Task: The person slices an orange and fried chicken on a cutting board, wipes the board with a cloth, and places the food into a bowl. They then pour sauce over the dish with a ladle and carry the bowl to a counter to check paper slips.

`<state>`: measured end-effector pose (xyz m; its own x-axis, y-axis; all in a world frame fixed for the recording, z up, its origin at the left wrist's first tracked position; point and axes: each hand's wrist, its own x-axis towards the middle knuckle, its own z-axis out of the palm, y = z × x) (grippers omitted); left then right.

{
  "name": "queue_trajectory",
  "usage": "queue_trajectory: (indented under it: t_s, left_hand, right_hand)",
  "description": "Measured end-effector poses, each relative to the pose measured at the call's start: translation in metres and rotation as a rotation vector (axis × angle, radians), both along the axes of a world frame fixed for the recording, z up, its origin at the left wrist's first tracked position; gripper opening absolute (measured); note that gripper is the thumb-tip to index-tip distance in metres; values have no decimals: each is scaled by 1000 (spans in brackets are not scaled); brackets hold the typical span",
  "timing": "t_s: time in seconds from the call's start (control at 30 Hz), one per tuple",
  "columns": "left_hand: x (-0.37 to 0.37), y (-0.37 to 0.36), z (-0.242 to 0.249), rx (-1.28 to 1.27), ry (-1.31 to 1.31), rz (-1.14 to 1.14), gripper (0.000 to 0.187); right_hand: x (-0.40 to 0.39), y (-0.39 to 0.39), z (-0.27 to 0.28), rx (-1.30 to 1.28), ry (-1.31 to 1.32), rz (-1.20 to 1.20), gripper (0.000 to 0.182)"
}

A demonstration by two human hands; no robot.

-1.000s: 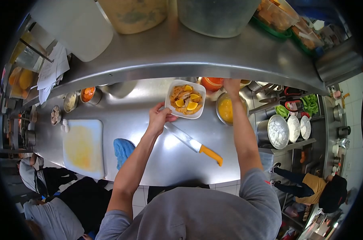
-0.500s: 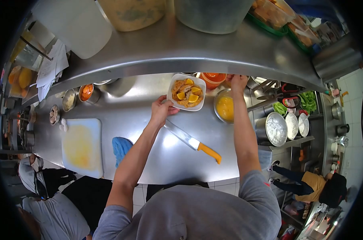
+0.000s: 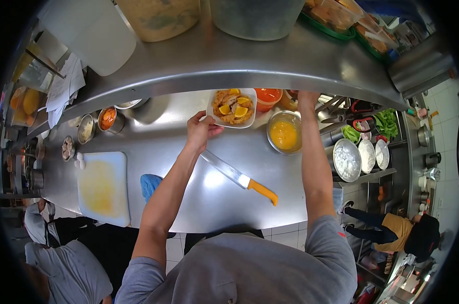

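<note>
My left hand [image 3: 202,127] grips the lower left corner of a white square bowl [image 3: 253,119], thumb over the rim. Browned pieces of food [image 3: 230,118] with several orange wedges [image 3: 225,109] fill the bowl. My right hand [image 3: 307,97] reaches under the shelf edge, which hides its fingers. It is nearest a reddish-brown container [image 3: 289,103]. Left of that stands a tub of red sauce [image 3: 268,96]. Below my right hand, a metal bowl [image 3: 271,142] holds yellow liquid [image 3: 284,135]. A knife with an orange handle [image 3: 263,193] lies on the counter below the white bowl.
Overhead, a steel shelf [image 3: 189,66] carries large tubs [image 3: 254,20]. A stained cutting board [image 3: 103,190] and blue cloth [image 3: 149,185] lie to the left. Bowls of white powder [image 3: 347,161] and tongs [image 3: 335,114] are on the right. Other people [image 3: 70,268] stand at both sides.
The white bowl, in my left hand, has moved slightly up and left toward the shelf. My right hand has gone further under the shelf edge.
</note>
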<state>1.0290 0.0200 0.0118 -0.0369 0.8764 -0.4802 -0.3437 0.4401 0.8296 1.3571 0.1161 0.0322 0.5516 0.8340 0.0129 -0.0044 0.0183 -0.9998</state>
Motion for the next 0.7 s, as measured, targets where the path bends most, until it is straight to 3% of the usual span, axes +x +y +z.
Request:
queue_trajectory:
  t_s: [0.33,0.47,0.63,0.7]
  left_hand:
    - [0,4,4,26,22,-5,35]
    - [3,7,2,-11,29,-6,36]
    - [0,5,8,7,42,21,35]
    - [0,4,11,-11,52,21,35]
  right_hand:
    - [-17,-11,37,-118,-43,-14,22]
    - [2,-2,-44,117,-329,279,14]
    - [-17,-24,-17,295,-880,441,12]
    - [-12,-21,-38,317,-902,449,15]
